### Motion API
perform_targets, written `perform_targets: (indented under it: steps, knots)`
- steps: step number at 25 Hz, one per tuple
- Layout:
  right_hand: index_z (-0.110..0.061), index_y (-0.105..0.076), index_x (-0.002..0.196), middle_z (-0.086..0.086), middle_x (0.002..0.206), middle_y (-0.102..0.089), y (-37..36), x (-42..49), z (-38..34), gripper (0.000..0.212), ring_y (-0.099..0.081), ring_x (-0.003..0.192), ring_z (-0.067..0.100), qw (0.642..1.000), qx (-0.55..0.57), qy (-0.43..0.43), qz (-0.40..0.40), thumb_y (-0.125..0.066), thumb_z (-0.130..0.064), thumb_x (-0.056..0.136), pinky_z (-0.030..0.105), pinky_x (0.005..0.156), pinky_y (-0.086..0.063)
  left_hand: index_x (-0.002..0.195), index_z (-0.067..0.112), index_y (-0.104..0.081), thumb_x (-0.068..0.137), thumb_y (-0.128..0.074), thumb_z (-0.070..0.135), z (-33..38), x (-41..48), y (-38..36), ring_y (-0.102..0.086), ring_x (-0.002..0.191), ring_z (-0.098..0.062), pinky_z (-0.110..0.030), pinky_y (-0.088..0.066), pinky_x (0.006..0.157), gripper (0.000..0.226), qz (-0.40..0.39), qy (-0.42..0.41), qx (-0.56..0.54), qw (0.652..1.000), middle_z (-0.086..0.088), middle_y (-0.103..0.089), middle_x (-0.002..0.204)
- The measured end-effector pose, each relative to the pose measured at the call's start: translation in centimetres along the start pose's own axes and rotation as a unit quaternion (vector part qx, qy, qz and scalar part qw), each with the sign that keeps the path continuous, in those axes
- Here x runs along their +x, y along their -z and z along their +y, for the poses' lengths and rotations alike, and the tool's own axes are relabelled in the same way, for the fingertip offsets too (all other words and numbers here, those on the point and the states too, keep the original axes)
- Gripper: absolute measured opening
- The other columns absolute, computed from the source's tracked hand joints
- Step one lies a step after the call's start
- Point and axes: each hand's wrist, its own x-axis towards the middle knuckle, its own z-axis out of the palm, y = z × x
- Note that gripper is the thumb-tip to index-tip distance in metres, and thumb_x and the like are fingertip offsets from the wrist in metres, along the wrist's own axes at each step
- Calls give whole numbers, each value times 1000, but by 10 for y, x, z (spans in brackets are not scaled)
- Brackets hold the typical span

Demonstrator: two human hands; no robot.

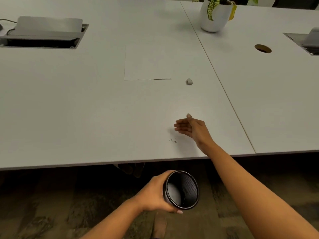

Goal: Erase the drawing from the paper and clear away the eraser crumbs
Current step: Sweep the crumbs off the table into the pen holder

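Observation:
A white sheet of paper (146,64) lies flat on the white table (69,109), with no drawing visible on it. A small grey eraser (189,81) rests just right of the paper's near corner. A little cluster of dark eraser crumbs (173,139) sits near the table's front edge. My right hand (191,128) hovers open just above and right of the crumbs, palm turned left, fingers together. Below the table edge, my left hand (155,194) grips a black round cup (181,189), tilted with its mouth toward the camera.
A potted plant in a white pot (214,19) stands at the back right. Open cable boxes (43,35) are set into the table at the back left and far right, and a round cable hole (262,48) lies at the right. A seam (224,87) splits the tabletops.

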Motion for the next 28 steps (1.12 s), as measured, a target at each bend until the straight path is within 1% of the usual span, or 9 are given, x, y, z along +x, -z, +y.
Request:
perform_targets:
  steps: [4,9,12,15,16,18,20,22,28]
  knots:
    - [-3,-65,87,14,90,-69,-14,29,1,47,-67,85,24,997,50,-52,-35,-29,-32,99,29,80,-54,122,40,-36,50,-89,30,-30,26,-4,-44,119,2,-19,-36,103,90,30,63,-1,998,20,-47,125]
    - [-1,-66,90,13,89,-69,-20,27,10,45,-67,82,19,991,-9,-46,-129,-30,-27,99,23,78,-54,120,22,-52,55,-87,19,-43,54,4,-50,117,-9,-20,-36,100,74,79,139,-43,986,8,-56,118]
    - [-3,-66,88,12,87,-69,-15,9,16,44,-67,79,17,986,-42,-40,-155,-29,-23,99,22,77,-54,123,18,-49,58,-85,16,-40,60,9,-47,113,-7,-20,-33,99,74,96,177,-80,976,10,-52,114]
    - [-4,-67,84,12,84,-69,-11,-5,15,44,-67,77,19,980,-63,-51,-179,-30,-21,99,23,75,-55,124,17,-48,58,-86,15,-39,60,9,-48,118,-12,-23,-34,101,76,107,185,-105,971,2,-55,122]
    - [-3,-67,82,12,82,-70,-11,-5,12,44,-67,77,20,981,-50,-58,-180,-30,-21,98,24,75,-56,123,17,-48,57,-86,14,-38,60,9,-48,118,-12,-22,-34,100,76,108,185,-109,971,1,-55,124]
    - [-2,-67,81,10,80,-71,-9,4,2,45,-68,77,22,988,6,-59,-140,-30,-21,98,27,76,-56,122,17,-50,57,-86,12,-38,61,9,-49,117,-11,-19,-34,98,74,110,183,-111,971,1,-56,124]
    - [-2,-67,84,12,86,-71,-8,18,-3,44,-69,84,23,994,41,-52,-90,-30,-22,98,29,81,-55,121,17,-52,58,-85,12,-37,61,10,-50,116,-11,-17,-34,96,72,108,182,-107,972,1,-56,123]
    - [-2,-66,87,14,92,-70,-10,23,1,44,-68,89,24,995,38,-58,-75,-30,-24,98,29,83,-54,121,17,-52,58,-86,13,-37,61,10,-50,114,-10,-17,-35,96,72,108,185,-106,971,1,-57,122]
    - [-2,-67,88,11,87,-71,-11,-17,20,45,-69,83,19,983,-7,-100,-153,-29,-22,99,23,79,-56,124,17,-49,57,-86,14,-36,60,9,-49,113,-9,-20,-34,99,76,111,191,-126,967,3,-56,121]
